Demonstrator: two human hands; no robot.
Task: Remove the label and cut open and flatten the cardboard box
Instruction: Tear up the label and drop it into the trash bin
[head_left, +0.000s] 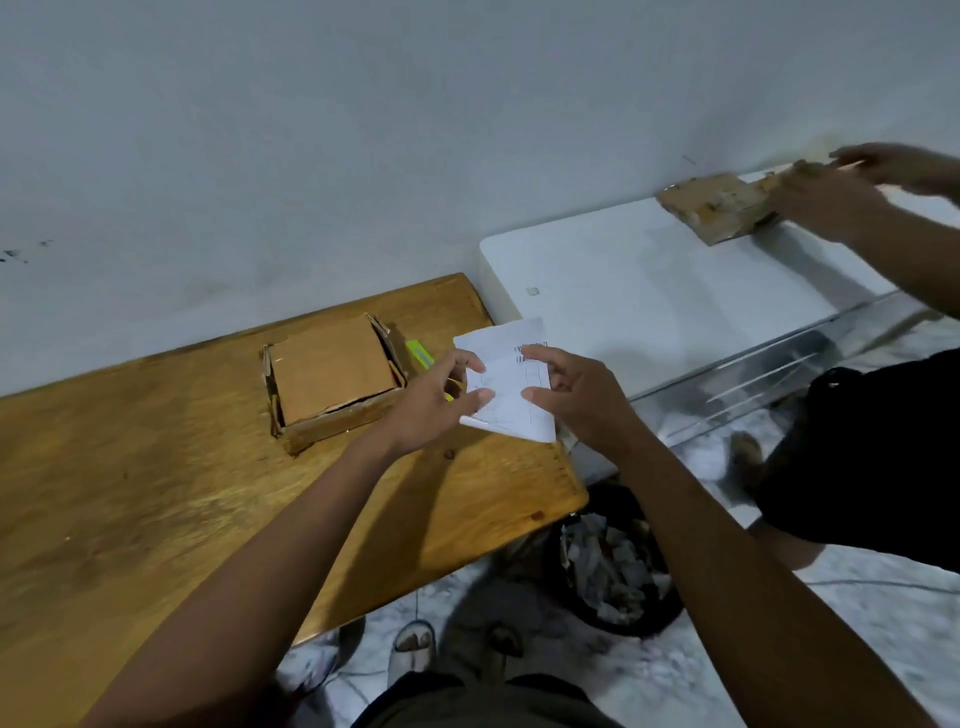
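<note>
Both hands up on the label (506, 382), held above the table's (156, 467) right edge: left hand (434, 402) pinches its left side, right hand (576, 395) pinches its right. The box (332, 376) sits on the table at nine o'clock of the label, apart, a green cutter (420, 354) between them
</note>
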